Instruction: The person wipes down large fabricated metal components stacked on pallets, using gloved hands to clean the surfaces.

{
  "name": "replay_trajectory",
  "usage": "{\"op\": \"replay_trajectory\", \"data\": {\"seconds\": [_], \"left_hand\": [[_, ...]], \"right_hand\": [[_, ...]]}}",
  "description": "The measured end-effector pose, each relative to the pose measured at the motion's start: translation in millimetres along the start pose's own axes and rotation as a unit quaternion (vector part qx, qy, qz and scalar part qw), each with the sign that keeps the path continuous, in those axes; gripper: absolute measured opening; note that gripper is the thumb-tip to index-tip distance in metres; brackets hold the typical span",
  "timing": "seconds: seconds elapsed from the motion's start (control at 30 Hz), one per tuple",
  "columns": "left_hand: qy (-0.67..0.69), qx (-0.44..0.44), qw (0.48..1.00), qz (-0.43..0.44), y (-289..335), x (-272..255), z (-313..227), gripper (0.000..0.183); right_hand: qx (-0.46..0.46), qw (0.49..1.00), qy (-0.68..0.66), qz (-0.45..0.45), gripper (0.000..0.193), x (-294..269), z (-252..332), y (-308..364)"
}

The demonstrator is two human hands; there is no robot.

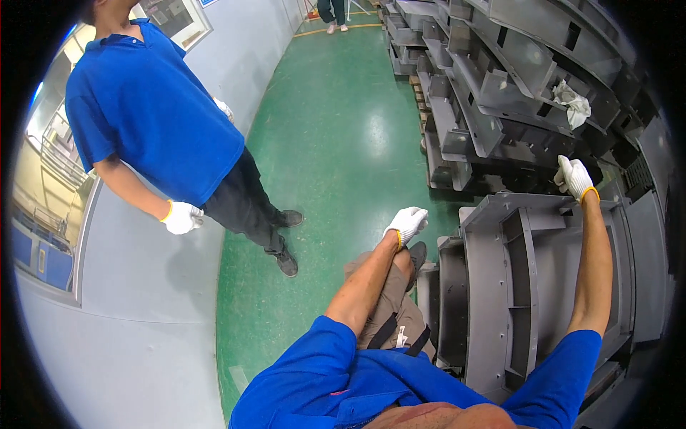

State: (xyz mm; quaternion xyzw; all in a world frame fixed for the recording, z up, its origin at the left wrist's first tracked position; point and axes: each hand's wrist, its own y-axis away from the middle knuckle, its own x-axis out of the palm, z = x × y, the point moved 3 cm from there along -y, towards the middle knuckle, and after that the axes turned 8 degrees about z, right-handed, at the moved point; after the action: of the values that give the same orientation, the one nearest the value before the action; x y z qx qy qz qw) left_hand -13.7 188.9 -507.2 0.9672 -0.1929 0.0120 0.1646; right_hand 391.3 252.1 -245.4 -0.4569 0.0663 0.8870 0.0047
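Observation:
My left hand [408, 226], in a white knit glove with a yellow cuff, hangs over my knee beside the metal parts. Its fingers are loosely curled together, and nothing shows in them. My right hand [574, 179], gloved the same way, is stretched out over the far edge of a grey sheet-metal frame [500, 314]. Its fingers are partly apart, with no object seen between them; whether it touches the metal I cannot tell. The frame has flanged walls, ribs and small holes, and stands at my right side.
Ahead on the right, grey metal parts [457, 121] are stacked on wooden pallets, with a crumpled white cloth [572, 104] among them. A person [153, 121] in a blue shirt and white gloves stands left by the wall [143, 357]. Another person's legs [333, 14] show far along the green floor [336, 136].

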Motion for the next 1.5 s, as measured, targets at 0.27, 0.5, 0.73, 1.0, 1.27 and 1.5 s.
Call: {"op": "replay_trajectory", "data": {"seconds": [0.27, 0.5, 0.73, 1.0, 1.27, 1.5], "left_hand": [[0.009, 0.0, 1.0, -0.003, -0.6, 0.8, -0.3, 0.031], [0.015, 0.001, 1.0, -0.002, -1.2, 1.0, 0.3, 0.031], [0.019, 0.0, 1.0, -0.007, -1.4, 1.5, 0.1, 0.033], [0.026, -0.001, 1.0, -0.012, -1.7, 0.8, 1.4, 0.034], [0.02, -0.007, 1.0, -0.003, -0.2, 1.1, -1.3, 0.032], [0.01, -0.005, 1.0, 0.002, -2.0, 0.4, 0.8, 0.032]], "right_hand": [[-0.008, 1.0, 0.002, 0.0, 0.065, -0.5, 0.8, 2.1], [0.008, 1.0, -0.006, -0.002, 0.063, -0.4, -0.5, 1.1], [0.002, 1.0, 0.007, -0.005, 0.063, -1.3, -1.7, 0.3], [0.013, 1.0, -0.008, -0.001, 0.063, 0.2, 2.0, 1.8], [0.006, 1.0, -0.018, -0.006, 0.067, -0.6, -1.9, 1.2], [0.021, 0.999, -0.028, 0.004, 0.068, -1.5, 4.6, 5.4]]}}
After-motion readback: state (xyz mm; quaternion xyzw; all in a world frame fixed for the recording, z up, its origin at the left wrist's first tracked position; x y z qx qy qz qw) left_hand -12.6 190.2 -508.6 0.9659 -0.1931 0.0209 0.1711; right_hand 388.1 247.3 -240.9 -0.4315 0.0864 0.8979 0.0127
